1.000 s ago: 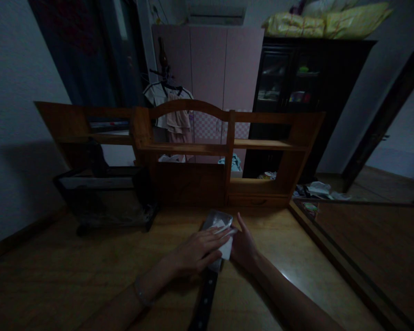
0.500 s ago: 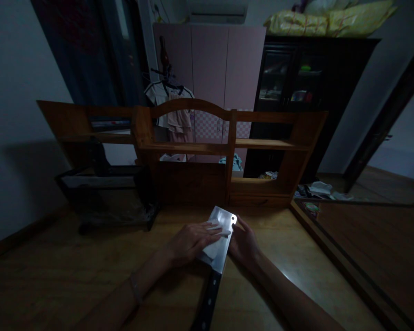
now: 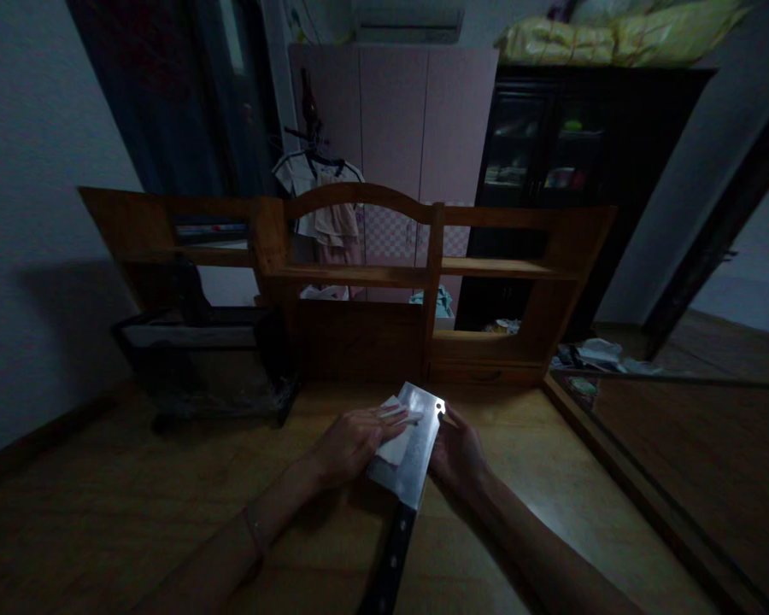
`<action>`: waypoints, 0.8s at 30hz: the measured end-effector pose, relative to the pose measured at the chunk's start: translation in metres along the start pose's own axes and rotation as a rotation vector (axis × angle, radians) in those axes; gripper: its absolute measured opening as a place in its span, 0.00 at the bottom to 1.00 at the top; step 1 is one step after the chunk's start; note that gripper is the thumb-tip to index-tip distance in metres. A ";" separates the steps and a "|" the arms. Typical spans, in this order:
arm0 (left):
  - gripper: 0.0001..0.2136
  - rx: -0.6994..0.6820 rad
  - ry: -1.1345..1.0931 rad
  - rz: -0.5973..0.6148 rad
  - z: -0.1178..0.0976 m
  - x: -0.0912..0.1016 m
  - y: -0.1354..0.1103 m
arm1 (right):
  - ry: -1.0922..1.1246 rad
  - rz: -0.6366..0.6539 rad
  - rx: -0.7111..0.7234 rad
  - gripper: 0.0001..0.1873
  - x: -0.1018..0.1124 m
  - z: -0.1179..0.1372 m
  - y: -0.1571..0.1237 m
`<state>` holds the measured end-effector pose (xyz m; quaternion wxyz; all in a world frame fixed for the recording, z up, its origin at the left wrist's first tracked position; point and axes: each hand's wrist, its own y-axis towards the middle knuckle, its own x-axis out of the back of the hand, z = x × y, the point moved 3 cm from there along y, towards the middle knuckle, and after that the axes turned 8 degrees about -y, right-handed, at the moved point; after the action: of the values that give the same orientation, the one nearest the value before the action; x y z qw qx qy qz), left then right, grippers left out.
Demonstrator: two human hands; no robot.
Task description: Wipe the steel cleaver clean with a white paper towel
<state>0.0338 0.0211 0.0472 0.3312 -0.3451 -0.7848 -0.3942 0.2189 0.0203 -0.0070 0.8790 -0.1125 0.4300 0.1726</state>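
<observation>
A cleaver (image 3: 419,465) with a broad steel blade lies tilted in front of me, its black riveted handle towards me and its holed corner away. My right hand (image 3: 460,457) grips the blade along its right edge near the hole; some of its fingers are hidden behind the steel. My left hand (image 3: 352,442) presses a folded white tissue (image 3: 394,450) against the left part of the blade, fingers stretched across it. The handle is held by neither hand. Both hands are just above the wooden tabletop (image 3: 243,478).
A wooden shelf unit (image 3: 359,275) stands along the table's far side. At the left sits a black-framed case (image 3: 205,367) with a dark object on top. A raised wooden edge (image 3: 615,461) runs along the right. Behind are a pink wardrobe (image 3: 390,128) and a dark cabinet (image 3: 615,171).
My left hand and the tissue have slid left across the blade, leaving more of its steel uncovered. My right hand keeps its grip on the cleaver. The view has shifted slightly.
</observation>
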 end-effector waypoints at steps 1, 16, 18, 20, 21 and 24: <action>0.21 -0.009 -0.007 0.000 0.000 0.000 0.000 | 0.017 -0.015 0.006 0.14 0.001 0.000 0.001; 0.21 -0.053 0.028 0.128 -0.014 -0.004 0.003 | -0.013 0.015 0.007 0.16 -0.006 0.000 -0.002; 0.22 -0.061 0.043 0.175 -0.022 -0.008 0.006 | -0.020 -0.018 0.010 0.15 -0.005 0.000 -0.003; 0.22 -0.055 0.064 0.220 -0.027 -0.011 0.007 | -0.036 -0.076 0.010 0.13 -0.004 0.000 -0.004; 0.22 -0.049 0.077 0.235 -0.028 -0.013 0.007 | -0.050 -0.098 0.005 0.12 -0.003 0.000 -0.005; 0.22 -0.020 0.118 0.257 -0.031 -0.016 0.006 | -0.094 -0.112 -0.007 0.12 -0.003 0.001 -0.006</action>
<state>0.0548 -0.0064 0.0517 0.4213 -0.4223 -0.7092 -0.3758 0.2199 0.0146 -0.0037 0.9061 -0.1312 0.3808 0.1294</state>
